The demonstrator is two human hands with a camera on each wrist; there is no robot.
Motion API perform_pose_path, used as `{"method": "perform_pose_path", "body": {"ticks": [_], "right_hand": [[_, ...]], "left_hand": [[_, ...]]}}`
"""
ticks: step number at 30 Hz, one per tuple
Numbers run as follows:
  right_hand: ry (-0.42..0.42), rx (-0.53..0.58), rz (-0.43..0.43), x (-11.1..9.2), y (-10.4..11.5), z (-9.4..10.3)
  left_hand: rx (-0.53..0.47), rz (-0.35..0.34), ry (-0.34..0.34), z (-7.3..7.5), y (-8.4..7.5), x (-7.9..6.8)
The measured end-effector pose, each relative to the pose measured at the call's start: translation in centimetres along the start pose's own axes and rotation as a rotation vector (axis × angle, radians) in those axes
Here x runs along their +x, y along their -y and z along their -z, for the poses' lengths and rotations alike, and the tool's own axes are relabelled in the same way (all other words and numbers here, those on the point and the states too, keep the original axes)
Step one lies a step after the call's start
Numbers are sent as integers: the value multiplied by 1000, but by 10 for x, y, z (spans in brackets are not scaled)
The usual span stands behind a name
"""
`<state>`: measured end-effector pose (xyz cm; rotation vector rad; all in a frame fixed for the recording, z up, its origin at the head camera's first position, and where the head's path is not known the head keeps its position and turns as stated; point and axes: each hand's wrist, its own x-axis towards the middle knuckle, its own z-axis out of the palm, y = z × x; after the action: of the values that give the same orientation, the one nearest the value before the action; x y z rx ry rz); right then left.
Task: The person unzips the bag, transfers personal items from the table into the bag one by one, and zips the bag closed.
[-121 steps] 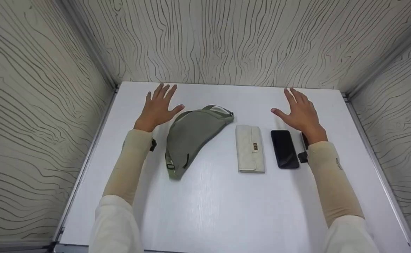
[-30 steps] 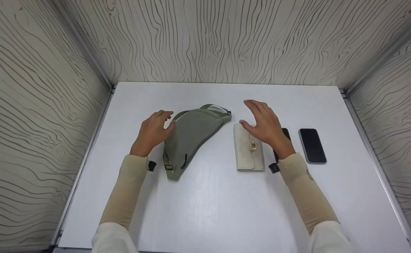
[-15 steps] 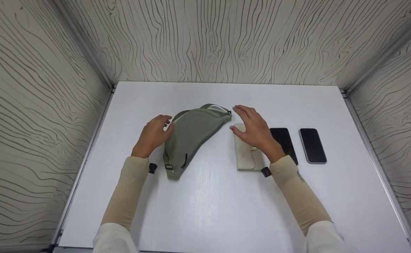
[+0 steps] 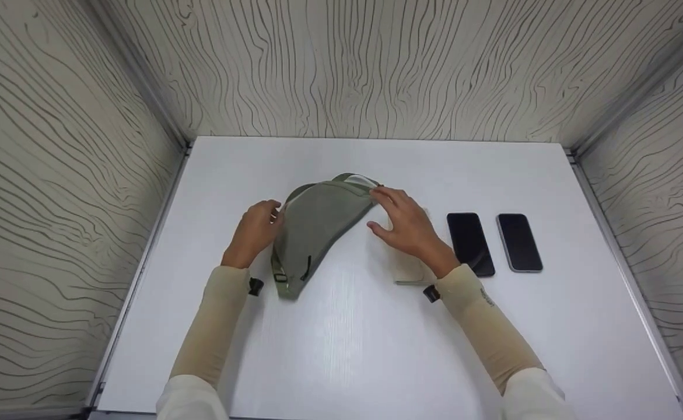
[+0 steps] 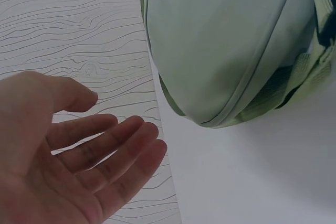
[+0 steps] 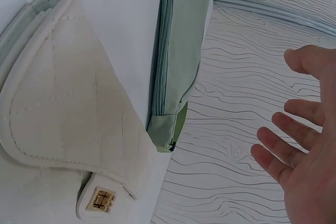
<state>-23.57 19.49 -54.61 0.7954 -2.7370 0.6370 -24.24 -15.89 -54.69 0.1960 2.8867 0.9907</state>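
A sage-green waist bag [image 4: 321, 216] lies on the white table, its zip side visible in the right wrist view. My left hand [image 4: 252, 230] hovers at the bag's left edge, fingers loosely bent; in the left wrist view the palm [image 5: 47, 182] shows nothing in it and a gap to the bag. My right hand [image 4: 408, 227] is over a cream quilted wallet [image 4: 409, 271], hiding most of it. In the head view its fingertips overlap the bag's right tip, while in the right wrist view they are apart from it. The wallet's gold clasp [image 6: 101, 201] shows there.
Right of the wallet lie two dark-screened phones, a black one [image 4: 470, 245] and one with a silver rim [image 4: 519, 242], side by side. Wood-grain patterned panels [image 4: 341, 70] stand behind the table [image 4: 341, 361] and along both sides.
From the table's far side, both hands have come nearer and lower. My right hand has moved left, across the phones and wallet to the bag's right tip. The bag, wallet and phones stay put.
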Motion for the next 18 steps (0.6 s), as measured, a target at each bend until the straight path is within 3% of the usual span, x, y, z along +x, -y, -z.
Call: {"method": "perform_pose_path", "body": {"ticks": [9, 18], "right_hand": [[28, 18, 23, -1, 11, -14], [30, 26, 94, -6, 19, -30]], "left_hand": [[-14, 13, -17, -9, 6, -4], [-20, 69, 16, -15, 11, -9]]}}
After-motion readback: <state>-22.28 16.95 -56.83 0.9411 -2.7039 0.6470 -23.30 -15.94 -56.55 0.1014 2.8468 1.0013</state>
